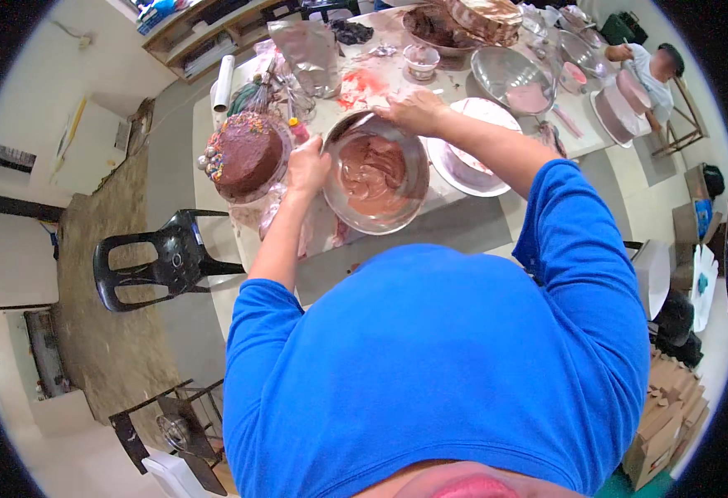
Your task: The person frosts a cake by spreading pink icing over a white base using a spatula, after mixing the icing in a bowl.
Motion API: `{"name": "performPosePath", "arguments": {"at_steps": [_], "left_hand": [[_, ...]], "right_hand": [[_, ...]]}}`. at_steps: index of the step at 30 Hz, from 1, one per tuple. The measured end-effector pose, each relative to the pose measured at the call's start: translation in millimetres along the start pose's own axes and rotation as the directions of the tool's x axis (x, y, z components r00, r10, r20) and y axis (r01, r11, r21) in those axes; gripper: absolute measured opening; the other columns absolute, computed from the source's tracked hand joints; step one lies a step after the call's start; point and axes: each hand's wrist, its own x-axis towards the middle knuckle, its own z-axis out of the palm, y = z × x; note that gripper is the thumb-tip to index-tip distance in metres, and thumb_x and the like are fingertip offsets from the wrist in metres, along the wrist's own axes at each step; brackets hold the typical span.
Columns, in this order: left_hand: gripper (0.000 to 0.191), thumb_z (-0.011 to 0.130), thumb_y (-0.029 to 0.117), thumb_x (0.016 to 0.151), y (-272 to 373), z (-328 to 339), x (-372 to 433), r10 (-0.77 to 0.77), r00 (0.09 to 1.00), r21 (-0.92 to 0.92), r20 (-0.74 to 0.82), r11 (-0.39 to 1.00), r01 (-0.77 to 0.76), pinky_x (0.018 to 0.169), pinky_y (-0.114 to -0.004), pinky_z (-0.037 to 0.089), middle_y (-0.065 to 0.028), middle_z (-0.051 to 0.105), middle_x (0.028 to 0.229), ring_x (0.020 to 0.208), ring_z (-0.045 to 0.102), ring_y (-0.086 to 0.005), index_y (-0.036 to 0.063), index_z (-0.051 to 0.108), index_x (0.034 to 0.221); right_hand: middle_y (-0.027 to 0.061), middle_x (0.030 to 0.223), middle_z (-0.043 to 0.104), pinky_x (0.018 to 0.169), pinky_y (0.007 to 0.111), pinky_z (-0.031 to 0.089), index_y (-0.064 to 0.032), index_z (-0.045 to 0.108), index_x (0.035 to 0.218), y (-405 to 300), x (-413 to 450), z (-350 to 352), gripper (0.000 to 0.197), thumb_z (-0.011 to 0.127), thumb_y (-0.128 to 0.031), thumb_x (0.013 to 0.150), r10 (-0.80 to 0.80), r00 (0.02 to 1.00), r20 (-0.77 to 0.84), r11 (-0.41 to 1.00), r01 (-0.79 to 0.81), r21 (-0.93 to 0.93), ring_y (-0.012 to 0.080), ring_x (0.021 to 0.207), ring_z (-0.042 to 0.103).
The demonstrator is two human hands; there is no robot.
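A stainless steel mixing bowl (377, 225) is held tilted between my two hands near the table's front edge. Brown chocolate frosting (373, 168) lies smeared inside it. My left hand (308, 165) grips the rim on the left. At the far rim, my right hand (410, 111) has hold of it, fingers partly hidden. Left of the bowl sits a round chocolate cake (248, 155) with coloured sprinkles and silvery balls along one edge. Below my right forearm, a white-frosted cake (472, 134) is partly covered from view.
On the table (454, 81) lie wire whisks (268, 90), a silver pouch (308, 59), a small tub (421, 61) and a steel bowl (513, 78) with pink frosting. A co-worker (656, 71) stands by a tiered cake (619, 109). A black plastic chair (177, 258) stands left.
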Motion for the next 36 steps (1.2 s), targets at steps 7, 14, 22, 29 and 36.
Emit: {"name": "performPosePath", "arguments": {"at_steps": [7,14,22,29,36], "left_hand": [[0.016,0.050,0.013,0.064,2,-3,1,-0.006,1.000,-0.074,-0.023,0.997,0.004,0.065,-0.042,0.042,-0.0197,0.055,0.075,0.074,0.053,-0.0364,0.0011,0.052,0.075],[0.013,0.053,0.012,0.064,2,-8,7,0.084,0.996,0.052,-0.020,0.995,-0.083,0.063,-0.040,0.043,-0.0195,0.055,0.072,0.071,0.054,-0.0351,0.0010,0.052,0.071],[0.013,0.053,0.013,0.064,-6,14,-14,-0.136,0.977,-0.180,-0.164,0.978,0.106,0.056,-0.041,0.041,-0.0196,0.052,0.061,0.063,0.052,-0.0370,0.0006,0.049,0.065],[0.014,0.051,0.015,0.065,13,27,-28,-0.241,0.939,-0.203,-0.245,0.960,0.194,0.054,-0.040,0.039,-0.0196,0.051,0.060,0.057,0.050,-0.0365,0.0009,0.048,0.063],[0.014,0.052,0.015,0.064,2,20,-28,-0.264,0.949,-0.218,-0.174,0.950,0.224,0.053,-0.040,0.039,-0.0191,0.049,0.058,0.056,0.050,-0.0355,0.0006,0.048,0.064]], "right_hand": [[0.0100,0.071,0.059,0.052,0.036,0.048,-0.0128,0.058,0.088,-2,-43,20,0.018,0.044,-0.017,0.077,0.127,0.955,0.268,0.986,-0.151,0.073,0.0247,0.067,0.060],[0.0122,0.083,0.059,0.057,0.038,0.049,-0.0090,0.055,0.090,-7,-20,-2,0.022,0.037,-0.017,0.081,0.248,0.930,0.271,0.959,-0.275,0.067,0.0264,0.076,0.059],[0.0164,0.085,0.059,0.063,0.040,0.047,-0.0053,0.057,0.089,-62,-93,70,0.023,0.040,-0.015,0.077,0.398,0.792,0.463,0.773,-0.561,0.295,0.0309,0.075,0.058],[0.0143,0.071,0.060,0.054,0.037,0.045,-0.0060,0.058,0.098,-98,-85,63,0.030,0.046,-0.006,0.070,0.143,0.776,0.614,0.728,-0.503,0.466,0.0262,0.061,0.058],[0.0132,0.073,0.059,0.054,0.035,0.045,-0.0092,0.059,0.098,-62,-56,14,0.033,0.048,-0.005,0.067,0.210,0.810,0.547,0.654,-0.533,0.537,0.0233,0.063,0.057]]}}
